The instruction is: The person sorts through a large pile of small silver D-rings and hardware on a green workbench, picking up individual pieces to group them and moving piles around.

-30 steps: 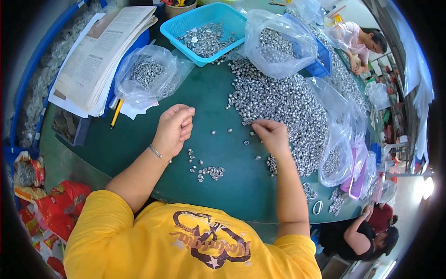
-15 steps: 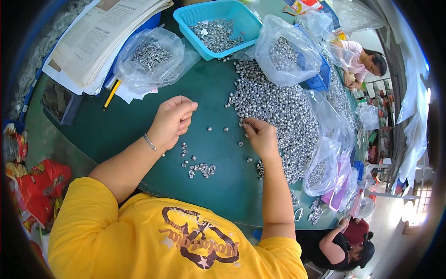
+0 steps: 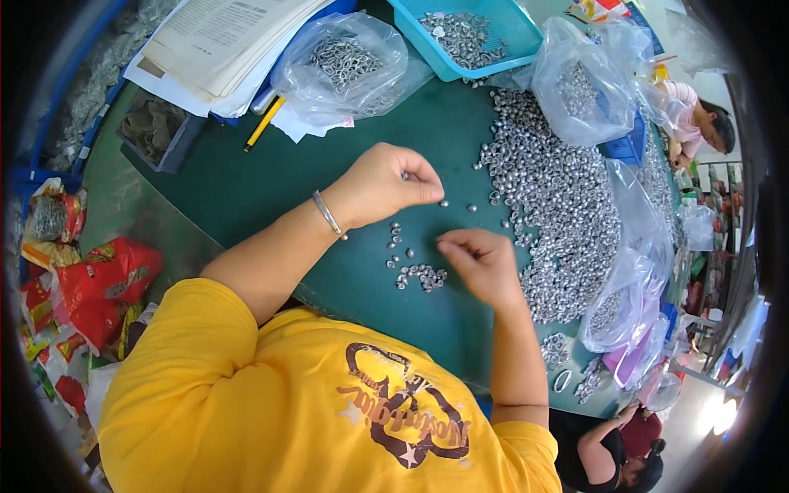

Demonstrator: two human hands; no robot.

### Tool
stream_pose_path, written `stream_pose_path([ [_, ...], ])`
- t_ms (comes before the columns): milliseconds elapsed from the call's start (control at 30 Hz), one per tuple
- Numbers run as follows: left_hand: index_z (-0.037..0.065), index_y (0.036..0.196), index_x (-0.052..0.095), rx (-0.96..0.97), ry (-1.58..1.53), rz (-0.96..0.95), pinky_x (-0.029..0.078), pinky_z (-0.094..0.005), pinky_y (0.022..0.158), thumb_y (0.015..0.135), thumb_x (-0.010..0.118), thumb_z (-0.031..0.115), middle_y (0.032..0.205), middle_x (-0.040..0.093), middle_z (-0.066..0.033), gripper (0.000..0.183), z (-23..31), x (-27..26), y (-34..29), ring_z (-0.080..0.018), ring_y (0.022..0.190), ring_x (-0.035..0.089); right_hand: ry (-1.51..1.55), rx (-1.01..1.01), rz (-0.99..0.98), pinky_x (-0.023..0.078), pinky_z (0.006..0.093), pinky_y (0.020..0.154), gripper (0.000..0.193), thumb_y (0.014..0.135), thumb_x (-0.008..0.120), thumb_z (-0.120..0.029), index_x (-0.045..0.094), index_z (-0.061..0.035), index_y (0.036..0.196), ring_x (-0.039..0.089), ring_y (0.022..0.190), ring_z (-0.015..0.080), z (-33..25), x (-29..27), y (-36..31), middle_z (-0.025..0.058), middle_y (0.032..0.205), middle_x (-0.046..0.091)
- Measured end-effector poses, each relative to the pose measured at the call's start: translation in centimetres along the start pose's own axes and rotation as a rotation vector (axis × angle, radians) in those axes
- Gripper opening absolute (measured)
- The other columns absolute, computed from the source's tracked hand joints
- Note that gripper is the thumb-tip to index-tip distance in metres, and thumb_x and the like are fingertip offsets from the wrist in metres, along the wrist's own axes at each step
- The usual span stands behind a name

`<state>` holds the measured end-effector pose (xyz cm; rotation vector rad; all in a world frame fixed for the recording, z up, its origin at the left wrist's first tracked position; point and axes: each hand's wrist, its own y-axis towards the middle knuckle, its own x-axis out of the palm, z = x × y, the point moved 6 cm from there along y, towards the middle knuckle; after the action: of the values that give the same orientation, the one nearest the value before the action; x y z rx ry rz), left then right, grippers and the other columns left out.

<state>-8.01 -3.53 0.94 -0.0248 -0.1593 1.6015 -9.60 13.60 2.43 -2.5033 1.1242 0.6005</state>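
My left hand (image 3: pixel 390 187), with a silver bangle (image 3: pixel 326 213) at its wrist, is closed above the green table (image 3: pixel 329 164). A small silver metal piece (image 3: pixel 404 176) shows inside its curled fingers. My right hand (image 3: pixel 485 267) pinches thumb and fingers together; whatever lies between them is hidden. It is between the big heap of small silver metal pieces (image 3: pixel 567 214) and a little cluster of the same pieces (image 3: pixel 423 278). Single loose pieces (image 3: pixel 472 208) are on the table between my hands, and one lies by my left fingertips.
A turquoise basket (image 3: pixel 448 62) and clear bags (image 3: pixel 341 62) of metal pieces stand at the back. Stacked papers (image 3: pixel 218 45), a yellow-and-black pen or cutter (image 3: pixel 265 123) and a grey tray (image 3: pixel 156 135) are back left. Other people are at the right. Red packaging (image 3: pixel 115 287) lies at the left.
My right hand has come off the edge of the heap, leftward and toward me. My left hand has turned, fingertips now lower and further right. The whole view has shifted, so everything appears further right.
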Motion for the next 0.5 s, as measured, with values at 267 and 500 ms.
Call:
stream_pose_path([
  [267,0.006,0.081,0.069,0.191,0.876,-0.063,0.049,-0.0362,0.068,0.073,0.067,0.01,0.077,0.061,-0.0113,0.01,-0.3,0.0,-3.7,-0.0292,0.074,0.06,-0.294,-0.237,0.048,0.047,0.0357,0.056,0.01,0.076,0.065,-0.011,0.067,-0.0071,0.084,0.058,0.062,0.0294,-2.3,3.2,0.0,0.01,0.069,0.059],
  [500,0.003,0.083,0.066,0.16,0.564,0.043,0.046,-0.0282,0.061,0.075,0.064,0.004,0.07,0.058,-0.0064,0.008,-0.8,-0.6,-4.5,-0.0199,0.066,0.058,-0.375,-0.264,0.106,0.048,0.0372,0.055,0.008,0.076,0.064,-0.013,0.066,-0.0091,0.083,0.058,0.062,0.0291,-2.8,4.2,0.0,0.0083,0.069,0.058],
])
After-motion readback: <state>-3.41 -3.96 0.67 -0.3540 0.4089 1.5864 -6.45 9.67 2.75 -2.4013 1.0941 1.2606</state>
